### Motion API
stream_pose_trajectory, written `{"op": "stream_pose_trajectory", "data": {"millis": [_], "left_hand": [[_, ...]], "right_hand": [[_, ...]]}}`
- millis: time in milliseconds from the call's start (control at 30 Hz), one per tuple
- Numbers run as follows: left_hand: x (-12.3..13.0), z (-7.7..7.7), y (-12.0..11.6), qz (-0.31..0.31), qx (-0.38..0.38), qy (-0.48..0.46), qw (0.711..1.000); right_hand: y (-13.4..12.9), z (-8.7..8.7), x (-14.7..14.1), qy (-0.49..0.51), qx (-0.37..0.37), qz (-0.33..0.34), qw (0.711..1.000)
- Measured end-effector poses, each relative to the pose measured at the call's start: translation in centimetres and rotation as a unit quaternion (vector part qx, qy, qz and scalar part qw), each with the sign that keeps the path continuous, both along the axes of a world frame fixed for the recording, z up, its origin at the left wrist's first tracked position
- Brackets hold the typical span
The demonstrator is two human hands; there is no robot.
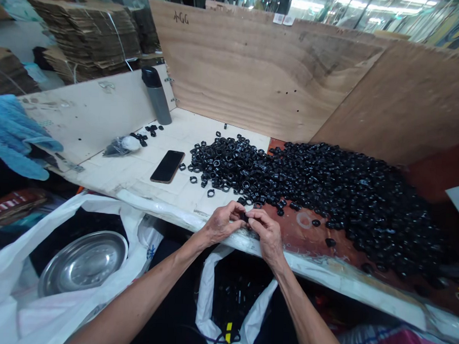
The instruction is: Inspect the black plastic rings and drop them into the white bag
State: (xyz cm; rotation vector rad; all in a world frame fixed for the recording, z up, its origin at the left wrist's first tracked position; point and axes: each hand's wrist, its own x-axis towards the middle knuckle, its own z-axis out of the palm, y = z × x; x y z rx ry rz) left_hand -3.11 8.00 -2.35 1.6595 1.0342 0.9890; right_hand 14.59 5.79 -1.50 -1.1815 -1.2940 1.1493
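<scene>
My left hand [224,222] and my right hand [267,233] meet at the table's front edge. Between their fingertips is a small black part [244,218], pinched from both sides and partly hidden by the fingers. Just beyond them lies a heap of black rings [233,162], which runs into a larger pile of black parts [365,198] on the right. Below my hands, an open white bag [206,298] holds dark pieces.
A phone [168,166] lies left of the rings. Behind it stand a grey bottle [158,100] and a small plastic bag [118,146]. Wooden boards [257,66] wall the back. A metal bowl [88,262] sits in a white sack at lower left.
</scene>
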Motion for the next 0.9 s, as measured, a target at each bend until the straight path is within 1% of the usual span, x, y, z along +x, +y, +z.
{"op": "stream_pose_trajectory", "data": {"millis": [67,133,267,333,433,567,633,733,800,900], "left_hand": [[0.0,-0.2,0.0,-0.007,0.001,-0.010,1.000],[0.0,-0.2,0.0,-0.015,0.022,-0.028,0.999],[0.0,0.1,0.2,-0.019,0.085,-0.038,0.995],[0.1,0.2,0.3,-0.016,0.103,-0.034,0.994],[0.1,0.2,0.3,-0.011,0.114,-0.034,0.993],[0.0,0.2,0.3,-0.019,0.128,-0.033,0.991],[-0.1,0.3,0.2,-0.018,0.119,-0.035,0.992],[-0.1,0.4,0.2,-0.004,0.086,-0.044,0.995],[-0.1,0.6,0.2,0.004,0.077,-0.045,0.996],[-0.2,0.6,0.2,0.011,0.081,-0.040,0.996]], "right_hand": [[0.1,-0.3,-0.1,0.009,-0.013,-0.019,1.000],[0.1,-0.5,-0.2,0.015,-0.014,-0.035,0.999],[0.1,-0.6,-0.5,-0.027,0.062,-0.037,0.997],[0.0,-0.6,-0.6,-0.049,0.081,-0.040,0.995],[-0.2,-0.4,-0.7,-0.058,0.048,-0.051,0.996],[-0.3,-0.6,-1.0,-0.021,-0.006,-0.050,0.999],[-0.2,-0.8,-1.0,-0.003,-0.020,-0.057,0.998],[-0.1,-1.0,-0.7,0.034,-0.037,-0.079,0.996],[-0.1,-0.9,-0.4,0.030,-0.017,-0.092,0.995],[-0.2,-0.7,-0.3,-0.013,0.052,-0.081,0.995]]}}
